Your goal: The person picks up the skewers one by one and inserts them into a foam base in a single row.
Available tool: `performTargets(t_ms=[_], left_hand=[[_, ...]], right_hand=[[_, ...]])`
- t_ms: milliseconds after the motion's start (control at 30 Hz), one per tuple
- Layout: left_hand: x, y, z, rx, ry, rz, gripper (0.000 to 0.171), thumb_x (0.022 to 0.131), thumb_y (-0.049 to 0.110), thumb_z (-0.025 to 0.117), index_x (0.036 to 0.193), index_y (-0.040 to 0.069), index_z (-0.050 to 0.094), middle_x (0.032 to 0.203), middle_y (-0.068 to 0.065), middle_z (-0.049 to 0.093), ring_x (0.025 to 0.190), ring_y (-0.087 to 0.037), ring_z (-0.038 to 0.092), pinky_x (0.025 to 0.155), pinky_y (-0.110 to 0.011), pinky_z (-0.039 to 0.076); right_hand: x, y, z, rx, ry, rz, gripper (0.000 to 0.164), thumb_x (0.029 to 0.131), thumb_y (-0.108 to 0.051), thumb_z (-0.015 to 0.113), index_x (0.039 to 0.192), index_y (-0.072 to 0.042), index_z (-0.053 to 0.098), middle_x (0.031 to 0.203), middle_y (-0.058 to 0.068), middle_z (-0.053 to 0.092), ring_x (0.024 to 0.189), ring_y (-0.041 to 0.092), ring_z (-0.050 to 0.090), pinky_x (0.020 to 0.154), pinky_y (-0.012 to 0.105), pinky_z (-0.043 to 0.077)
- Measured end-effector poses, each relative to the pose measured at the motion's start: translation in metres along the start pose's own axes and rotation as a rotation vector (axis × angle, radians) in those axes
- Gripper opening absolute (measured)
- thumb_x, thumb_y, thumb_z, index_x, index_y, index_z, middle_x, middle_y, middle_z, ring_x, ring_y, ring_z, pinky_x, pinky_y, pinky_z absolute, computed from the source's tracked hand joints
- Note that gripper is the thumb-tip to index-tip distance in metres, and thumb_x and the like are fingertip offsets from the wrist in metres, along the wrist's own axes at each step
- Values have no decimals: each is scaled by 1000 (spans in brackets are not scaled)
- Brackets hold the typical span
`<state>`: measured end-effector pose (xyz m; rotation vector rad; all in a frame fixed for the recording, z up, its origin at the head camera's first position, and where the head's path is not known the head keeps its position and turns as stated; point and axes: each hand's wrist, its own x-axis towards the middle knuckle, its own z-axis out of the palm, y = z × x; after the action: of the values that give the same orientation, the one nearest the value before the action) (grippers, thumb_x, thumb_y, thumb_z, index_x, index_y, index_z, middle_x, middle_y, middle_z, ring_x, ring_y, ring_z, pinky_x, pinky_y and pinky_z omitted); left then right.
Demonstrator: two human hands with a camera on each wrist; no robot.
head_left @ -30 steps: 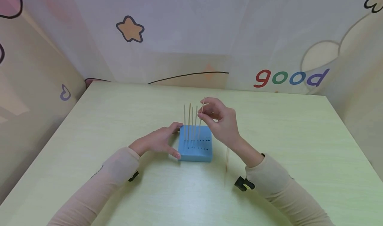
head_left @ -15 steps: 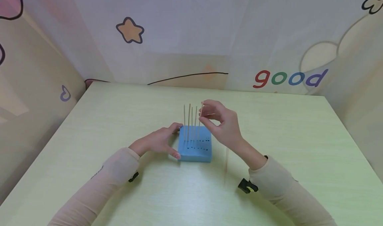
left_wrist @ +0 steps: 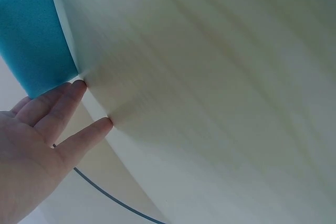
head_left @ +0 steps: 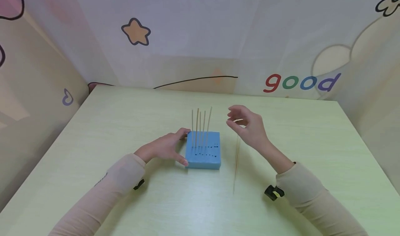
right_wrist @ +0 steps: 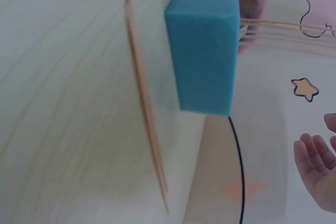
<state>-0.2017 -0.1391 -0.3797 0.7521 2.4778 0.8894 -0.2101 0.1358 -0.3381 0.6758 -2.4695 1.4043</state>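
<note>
A blue foam block [head_left: 203, 162], its top dotted with rows of small holes, lies flat on the table. Several thin wooden sticks [head_left: 197, 124] stand upright in one row, and the rightmost stick [head_left: 209, 124] leans slightly right. My left hand [head_left: 165, 146] holds the block by its left side, thumb at the near corner and fingers at the far one; the left wrist view shows those fingers [left_wrist: 52, 108] along the foam [left_wrist: 37, 35]. To the right of the block, my right hand [head_left: 251, 126] hovers with fingers loosely bent and nothing between them.
Loose wooden sticks [head_left: 236, 164] lie on the pale table [head_left: 125, 107] right of the block, partly below the right hand; the right wrist view shows these sticks [right_wrist: 143, 87] close up. A printed curtain [head_left: 193, 27] borders the table's back and sides.
My right hand has let go of the rightmost stick, which now stands by itself in the block, and has moved right. The left hand and block have stayed almost still.
</note>
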Motion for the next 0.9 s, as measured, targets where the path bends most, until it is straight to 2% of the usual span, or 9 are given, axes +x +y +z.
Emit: performTargets(t_ms=[333,567,767,900], left_hand=[[-1,-1,0,4,-3,-7,106,63,36,82,141,4,17,141,-19,34,129,-31,32,106,-43,24],[-1,0,-1,-1,-2,4,105,64,36,82,140,4,18,141,-18,35,129,-31,33,106,-43,24],[-1,0,-1,-11,0,13,104,64,36,82,140,5,18,140,-17,35,128,-31,33,106,-43,23],[-1,-1,0,-13,-3,10,104,64,36,82,140,5,18,141,-17,35,129,-31,33,106,-43,23]], right_hand=[[3,32,-11,-112,-83,162,37,83,-4,65,117,-2,53,103,17,62,89,25,60,79,39,50],[6,52,-18,-155,-184,235,45,82,-7,67,123,2,49,110,22,56,96,32,58,82,43,48],[8,66,-21,-247,-293,268,55,81,-15,70,126,3,46,118,23,51,102,35,52,83,44,47],[8,72,-23,-314,-346,282,61,77,-20,73,127,4,46,117,25,49,105,38,47,85,48,43]])
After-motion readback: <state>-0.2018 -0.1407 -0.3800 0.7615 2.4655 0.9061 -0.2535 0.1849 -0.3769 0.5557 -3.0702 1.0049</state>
